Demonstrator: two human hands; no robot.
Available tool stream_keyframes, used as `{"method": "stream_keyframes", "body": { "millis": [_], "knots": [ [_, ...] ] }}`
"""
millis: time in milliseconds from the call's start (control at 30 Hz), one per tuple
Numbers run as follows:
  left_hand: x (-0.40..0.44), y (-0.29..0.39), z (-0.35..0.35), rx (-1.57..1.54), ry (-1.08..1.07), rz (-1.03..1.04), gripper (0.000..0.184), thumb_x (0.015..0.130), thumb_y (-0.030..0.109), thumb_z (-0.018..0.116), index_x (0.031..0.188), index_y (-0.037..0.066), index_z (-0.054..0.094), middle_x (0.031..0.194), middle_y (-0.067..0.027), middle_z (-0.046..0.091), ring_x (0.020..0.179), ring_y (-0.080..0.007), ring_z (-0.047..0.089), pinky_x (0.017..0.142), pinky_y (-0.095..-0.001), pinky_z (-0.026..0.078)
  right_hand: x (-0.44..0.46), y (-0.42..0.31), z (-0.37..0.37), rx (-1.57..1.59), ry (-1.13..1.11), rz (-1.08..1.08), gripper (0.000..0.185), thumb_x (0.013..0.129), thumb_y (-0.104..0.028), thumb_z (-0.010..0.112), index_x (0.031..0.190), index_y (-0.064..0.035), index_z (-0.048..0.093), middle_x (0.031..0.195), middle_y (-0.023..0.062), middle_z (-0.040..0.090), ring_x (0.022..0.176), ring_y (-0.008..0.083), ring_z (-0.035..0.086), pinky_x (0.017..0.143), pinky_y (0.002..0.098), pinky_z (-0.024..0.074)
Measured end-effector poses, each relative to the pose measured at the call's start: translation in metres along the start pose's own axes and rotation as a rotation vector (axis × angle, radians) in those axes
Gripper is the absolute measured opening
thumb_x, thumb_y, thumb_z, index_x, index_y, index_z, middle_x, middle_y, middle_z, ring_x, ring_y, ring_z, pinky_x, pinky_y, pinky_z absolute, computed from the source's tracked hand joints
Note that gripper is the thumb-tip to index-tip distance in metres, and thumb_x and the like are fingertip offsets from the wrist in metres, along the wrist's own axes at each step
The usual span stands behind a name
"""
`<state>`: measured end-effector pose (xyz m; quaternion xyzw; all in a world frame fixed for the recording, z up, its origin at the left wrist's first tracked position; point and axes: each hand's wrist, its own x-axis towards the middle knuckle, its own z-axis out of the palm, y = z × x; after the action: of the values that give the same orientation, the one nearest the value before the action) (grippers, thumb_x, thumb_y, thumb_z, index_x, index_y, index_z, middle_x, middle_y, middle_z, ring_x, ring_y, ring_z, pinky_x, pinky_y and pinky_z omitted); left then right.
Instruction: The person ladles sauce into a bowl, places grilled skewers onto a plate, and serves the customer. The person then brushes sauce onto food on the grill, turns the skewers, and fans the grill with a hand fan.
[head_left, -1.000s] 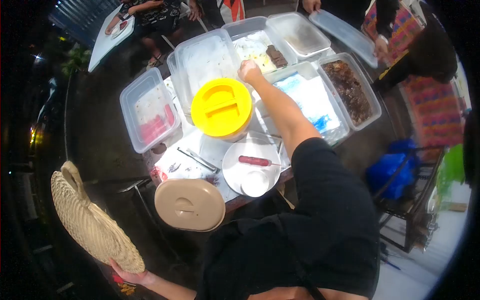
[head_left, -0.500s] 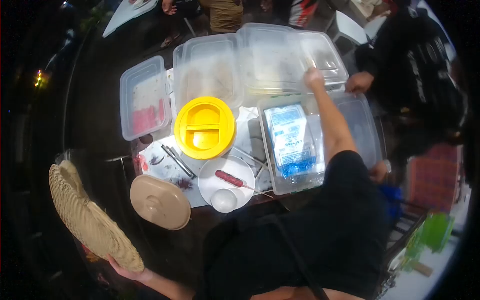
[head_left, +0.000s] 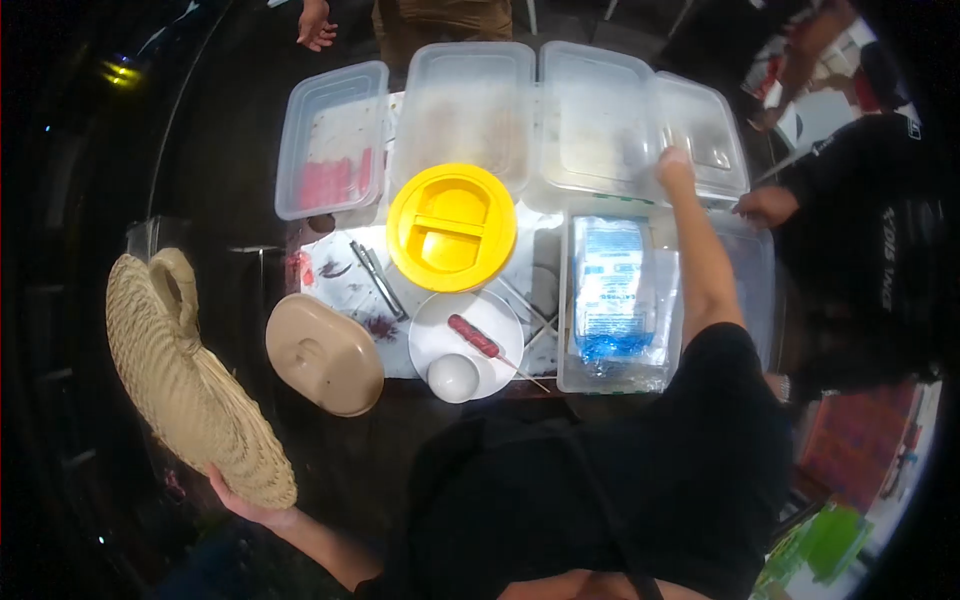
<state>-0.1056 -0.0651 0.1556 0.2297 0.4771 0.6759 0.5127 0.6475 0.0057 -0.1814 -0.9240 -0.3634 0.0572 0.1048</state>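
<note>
My left hand [head_left: 245, 502] grips the lower edge of a woven straw fan [head_left: 185, 385], which has a looped handle at its top. My right arm stretches across an open clear bin, and my right hand [head_left: 676, 168] is closed at the edge of a clear plastic lid [head_left: 706, 125]. Another clear lid [head_left: 600, 125] lies just left of that hand. Inside the open bin [head_left: 565, 330] is a blue-and-white plastic package [head_left: 612, 280]. A white plate [head_left: 430, 330] carries a red sausage on a stick [head_left: 475, 337] and a small white bowl [head_left: 453, 378].
A yellow round container lid [head_left: 450, 228] stands mid-table. Metal tongs [head_left: 378, 280] lie left of it, near a beige oval lid [head_left: 325, 355]. More lidded bins [head_left: 330, 140] line the back. At the right, another person's hand [head_left: 768, 206] is near the bins.
The view has shifted, so the table appears farther right and more level. My right hand stays at the lid edge. The fan remains in my left hand, seen more broadly.
</note>
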Motion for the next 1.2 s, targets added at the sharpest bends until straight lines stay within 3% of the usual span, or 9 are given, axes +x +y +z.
{"method": "stream_keyframes", "body": {
  "millis": [233, 300, 500, 633, 733, 800, 1000, 1133, 1200],
  "knots": [
    [-0.021, 0.007, -0.051, -0.109, -0.212, -0.029, 0.051, 0.091, 0.033, 0.041, 0.131, 0.001, 0.038, 0.131, -0.0150, 0.045, 0.114, -0.0328, 0.049, 0.094, -0.0474, 0.043, -0.007, -0.025, -0.016, -0.191, -0.008, -0.001, 0.027, 0.083, -0.017, 0.046, 0.104, -0.0076, 0.061, 0.108, 0.0153, 0.061, 0.104, 0.0323, 0.058, 0.085, 0.0426, 0.0486],
    [-0.020, 0.008, -0.065, -0.079, -0.212, 0.031, 0.052, 0.091, 0.033, 0.041, 0.132, 0.001, 0.037, 0.132, -0.0150, 0.044, 0.115, -0.0330, 0.048, 0.095, -0.0477, 0.041, -0.002, -0.034, -0.022, 0.033, 0.006, 0.186, 0.028, 0.084, -0.018, 0.044, 0.105, -0.0082, 0.060, 0.108, 0.0153, 0.061, 0.104, 0.0325, 0.058, 0.085, 0.0422, 0.0485],
    [-0.037, 0.006, -0.049, -0.132, 0.099, 0.012, 0.053, 0.091, 0.034, 0.041, 0.132, 0.001, 0.037, 0.133, -0.0159, 0.043, 0.116, -0.0334, 0.047, 0.097, -0.0479, 0.039, 0.008, -0.005, -0.009, 0.110, -0.033, 0.191, 0.033, 0.086, -0.023, 0.041, 0.110, -0.0078, 0.057, 0.110, 0.0176, 0.060, 0.103, 0.0347, 0.057, 0.087, 0.0433, 0.0469],
    [-0.033, -0.005, -0.055, 0.297, 0.277, 0.287, 0.053, 0.092, 0.034, 0.038, 0.132, 0.000, 0.036, 0.131, -0.0174, 0.044, 0.114, -0.0328, 0.049, 0.096, -0.0463, 0.041, 0.010, -0.016, -0.007, -0.030, -0.093, 0.059, 0.034, 0.085, -0.023, 0.042, 0.112, -0.0083, 0.055, 0.110, 0.0172, 0.060, 0.104, 0.0352, 0.057, 0.088, 0.0435, 0.0461],
    [-0.037, -0.007, -0.055, 0.633, 0.127, 0.537, 0.052, 0.092, 0.033, 0.037, 0.131, -0.001, 0.037, 0.130, -0.0179, 0.045, 0.113, -0.0321, 0.050, 0.094, -0.0449, 0.044, 0.000, -0.017, -0.014, 0.046, -0.068, 0.181, 0.033, 0.083, -0.022, 0.044, 0.109, -0.0074, 0.057, 0.110, 0.0166, 0.060, 0.104, 0.0350, 0.056, 0.088, 0.0423, 0.0463],
    [-0.049, 0.000, -0.018, -0.028, 0.101, 0.056, 0.053, 0.092, 0.033, 0.038, 0.131, -0.001, 0.037, 0.129, -0.0182, 0.046, 0.112, -0.0324, 0.051, 0.091, -0.0449, 0.046, -0.001, -0.007, -0.010, 0.034, -0.034, 0.155, 0.032, 0.082, -0.020, 0.046, 0.108, -0.0070, 0.057, 0.109, 0.0164, 0.060, 0.105, 0.0349, 0.056, 0.087, 0.0417, 0.0467],
    [-0.038, 0.005, -0.027, -0.167, -0.183, -0.068, 0.055, 0.090, 0.035, 0.038, 0.133, 0.000, 0.035, 0.132, -0.0183, 0.043, 0.114, -0.0343, 0.049, 0.094, -0.0480, 0.042, 0.002, -0.040, -0.019, 0.023, -0.086, 0.105, 0.032, 0.081, -0.018, 0.047, 0.109, -0.0076, 0.058, 0.111, 0.0160, 0.060, 0.105, 0.0346, 0.056, 0.088, 0.0416, 0.0464],
    [-0.048, 0.001, -0.005, -0.106, -0.029, -0.046, 0.056, 0.090, 0.036, 0.039, 0.133, 0.001, 0.034, 0.133, -0.0185, 0.042, 0.115, -0.0362, 0.047, 0.095, -0.0507, 0.041, 0.010, -0.014, -0.006, -0.025, -0.145, 0.120, 0.032, 0.081, -0.018, 0.047, 0.110, -0.0089, 0.059, 0.112, 0.0149, 0.060, 0.106, 0.0337, 0.056, 0.087, 0.0418, 0.0464],
    [-0.050, 0.000, -0.002, -0.124, -0.251, -0.141, 0.058, 0.089, 0.037, 0.039, 0.134, 0.001, 0.033, 0.132, -0.0186, 0.043, 0.115, -0.0377, 0.047, 0.093, -0.0522, 0.042, 0.001, -0.009, -0.014, 0.012, -0.108, 0.136, 0.033, 0.082, -0.019, 0.048, 0.111, -0.0090, 0.059, 0.113, 0.0151, 0.059, 0.106, 0.0333, 0.057, 0.087, 0.0420, 0.0462]
  ]
}}
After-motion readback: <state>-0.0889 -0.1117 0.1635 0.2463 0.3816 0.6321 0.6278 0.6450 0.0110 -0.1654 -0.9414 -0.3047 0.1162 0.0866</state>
